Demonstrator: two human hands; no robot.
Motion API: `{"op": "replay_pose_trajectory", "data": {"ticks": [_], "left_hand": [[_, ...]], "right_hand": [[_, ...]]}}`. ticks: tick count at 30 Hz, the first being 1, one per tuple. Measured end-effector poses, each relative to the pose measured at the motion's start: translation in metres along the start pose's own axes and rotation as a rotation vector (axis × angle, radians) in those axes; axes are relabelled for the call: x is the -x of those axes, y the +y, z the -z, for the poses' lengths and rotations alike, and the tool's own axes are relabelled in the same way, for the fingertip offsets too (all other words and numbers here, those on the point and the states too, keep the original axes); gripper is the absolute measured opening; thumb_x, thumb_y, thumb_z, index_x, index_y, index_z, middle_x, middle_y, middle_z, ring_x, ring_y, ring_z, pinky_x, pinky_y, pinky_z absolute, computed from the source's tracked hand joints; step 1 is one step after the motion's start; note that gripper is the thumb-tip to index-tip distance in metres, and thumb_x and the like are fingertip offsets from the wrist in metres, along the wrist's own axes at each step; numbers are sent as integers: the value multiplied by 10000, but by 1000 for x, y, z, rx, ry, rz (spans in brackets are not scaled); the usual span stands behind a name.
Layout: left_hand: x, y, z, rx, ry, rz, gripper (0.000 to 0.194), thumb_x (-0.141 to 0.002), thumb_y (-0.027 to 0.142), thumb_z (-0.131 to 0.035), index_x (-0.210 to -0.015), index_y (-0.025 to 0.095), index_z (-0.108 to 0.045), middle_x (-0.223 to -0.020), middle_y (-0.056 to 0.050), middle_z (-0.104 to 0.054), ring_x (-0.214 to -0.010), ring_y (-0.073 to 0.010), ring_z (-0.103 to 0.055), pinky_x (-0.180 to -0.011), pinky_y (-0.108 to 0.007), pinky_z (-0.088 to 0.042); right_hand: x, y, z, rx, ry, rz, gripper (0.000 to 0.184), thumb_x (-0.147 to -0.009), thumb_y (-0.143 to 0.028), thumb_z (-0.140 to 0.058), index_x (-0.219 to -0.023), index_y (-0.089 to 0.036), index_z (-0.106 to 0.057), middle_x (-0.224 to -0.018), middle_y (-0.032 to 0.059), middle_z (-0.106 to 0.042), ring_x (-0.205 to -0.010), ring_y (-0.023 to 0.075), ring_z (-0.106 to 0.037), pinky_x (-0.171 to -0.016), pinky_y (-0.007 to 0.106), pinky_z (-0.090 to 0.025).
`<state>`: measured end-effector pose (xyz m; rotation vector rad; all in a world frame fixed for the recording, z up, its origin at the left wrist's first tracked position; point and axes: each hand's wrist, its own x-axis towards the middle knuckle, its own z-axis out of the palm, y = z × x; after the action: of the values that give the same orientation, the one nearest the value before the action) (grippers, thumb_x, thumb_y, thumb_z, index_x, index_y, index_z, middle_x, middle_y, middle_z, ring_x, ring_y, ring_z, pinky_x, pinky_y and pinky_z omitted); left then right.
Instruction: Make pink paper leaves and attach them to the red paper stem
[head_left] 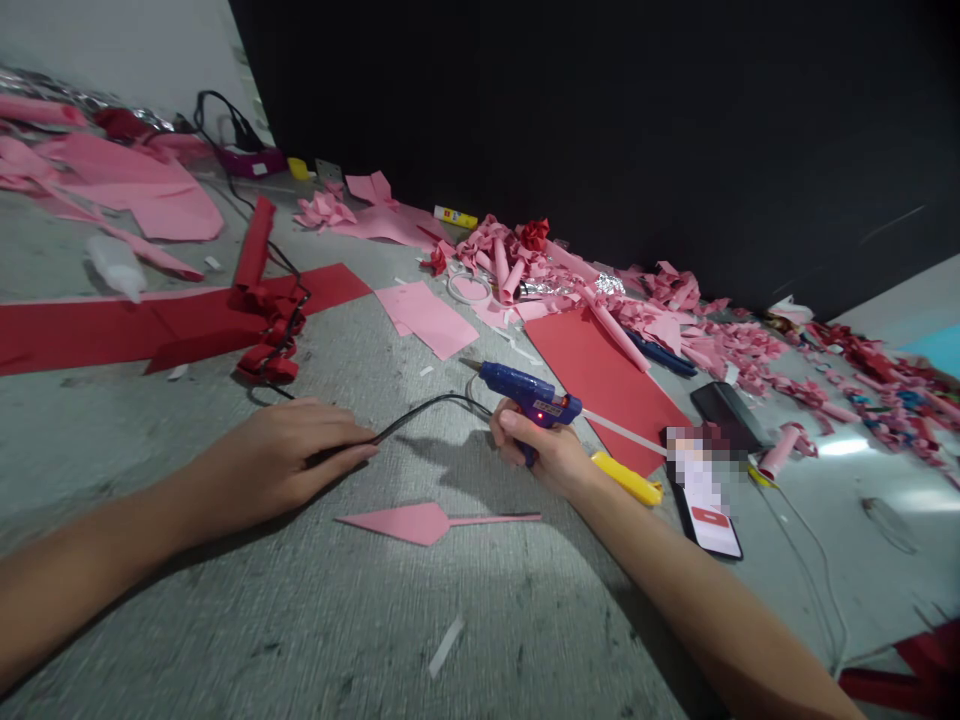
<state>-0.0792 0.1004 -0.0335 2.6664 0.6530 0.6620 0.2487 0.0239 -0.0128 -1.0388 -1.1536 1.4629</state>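
Note:
My right hand (541,450) is closed round the handle of a blue hot glue gun (525,390), its nozzle pointing left and a white glue stick poking out of the back. My left hand (289,455) lies on the grey table (315,620) with its fingers pressed down on the gun's black cord (427,408). A pink paper piece shaped like a leaf with a thin stem (424,521) lies flat on the table just in front of both hands.
A red paper sheet (600,375) lies behind the gun. A yellow cutter (628,478) and two phones (705,495) are to the right. Long red strips (112,330), pink sheets (426,318), rolled pink scraps (675,320) and a glue bottle (116,265) spread along the dark wall.

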Motion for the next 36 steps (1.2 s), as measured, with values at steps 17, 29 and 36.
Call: {"op": "replay_pose_trajectory", "data": {"ticks": [17, 29, 36], "left_hand": [[-1, 3, 1, 26, -21, 59, 287, -1119, 366, -559, -1136, 237, -815, -999, -23, -836, -942, -223, -754, -856, -347, -515], [-2, 2, 1, 16, -6, 39, 297, -1115, 381, -560, -1107, 229, -815, -957, -27, -829, -885, -211, -738, -832, -347, -511], [1, 0, 0, -10, -34, 25, 302, -1145, 346, -543, -1129, 202, -807, -954, -32, -812, -901, -198, -716, -850, -341, -475]], "right_hand": [[0, -1, -1, 14, -1, -2, 413, -896, -554, -855, -754, -215, -668, -664, -37, -572, -506, 100, -427, -501, 278, -357], [1, -1, -1, 20, 6, -2, 418, -893, -561, -854, -761, -215, -659, -697, -27, -584, -516, 104, -436, -517, 287, -372], [1, -1, -1, 35, 7, 1, 419, -898, -569, -845, -755, -220, -661, -672, -27, -572, -514, 111, -431, -522, 304, -364]]}}
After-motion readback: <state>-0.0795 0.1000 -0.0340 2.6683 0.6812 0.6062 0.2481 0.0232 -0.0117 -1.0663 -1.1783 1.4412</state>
